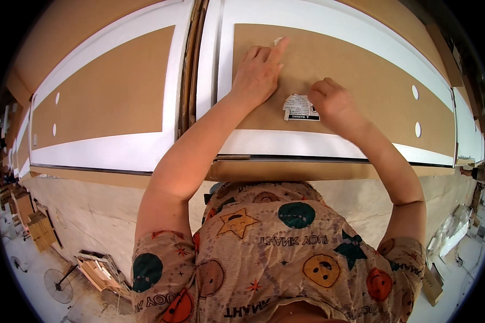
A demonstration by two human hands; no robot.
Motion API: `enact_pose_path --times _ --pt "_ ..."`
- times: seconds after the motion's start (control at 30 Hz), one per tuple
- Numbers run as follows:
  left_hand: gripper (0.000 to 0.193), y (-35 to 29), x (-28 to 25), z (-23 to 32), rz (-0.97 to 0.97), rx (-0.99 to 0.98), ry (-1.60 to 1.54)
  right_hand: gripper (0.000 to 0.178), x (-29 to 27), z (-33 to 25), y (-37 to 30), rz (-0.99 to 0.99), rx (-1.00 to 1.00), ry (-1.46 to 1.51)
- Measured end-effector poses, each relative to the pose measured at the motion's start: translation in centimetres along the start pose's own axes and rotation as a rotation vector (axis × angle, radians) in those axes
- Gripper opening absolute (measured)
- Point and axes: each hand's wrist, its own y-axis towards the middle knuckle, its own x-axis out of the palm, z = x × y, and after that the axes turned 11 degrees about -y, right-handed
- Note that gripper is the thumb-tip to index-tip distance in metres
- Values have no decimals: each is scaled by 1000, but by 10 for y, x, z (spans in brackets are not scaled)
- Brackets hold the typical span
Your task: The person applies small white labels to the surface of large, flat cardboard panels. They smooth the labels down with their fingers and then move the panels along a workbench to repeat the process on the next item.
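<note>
A: Head view. Left hand (pixel 258 72) upper centre of frame, fingers loosely together, index tip pressed on a small white scrap (pixel 278 40) stuck to the brown panel (pixel 361 70); holds nothing.

B: Right hand?

A: Right hand (pixel 334 102) just right of centre, fingers curled tight at the right edge of the sticker (pixel 300 107). It seems to pinch that edge; I cannot tell for sure.

B: Progress?

A: The sticker looks torn and ragged, partly lifted, mostly on the panel. My judgement: the peeling is part done, with the bulk of the label and the scrap left.

B: Containers?

A: None on the panel. Lower left of frame, stacked boards (pixel 97 272) and a fan (pixel 58 285) on the floor; nothing shown holding contents.
</note>
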Motion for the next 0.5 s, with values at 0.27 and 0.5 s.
enact_pose_path --times 0.27,0.5 --pt "59 0 0 2 17 7 19 41 -2 31 -6 104 174 566" --pt "57 -1 -2 2 -1 2 16 19 17 7 -8 321 113 326"
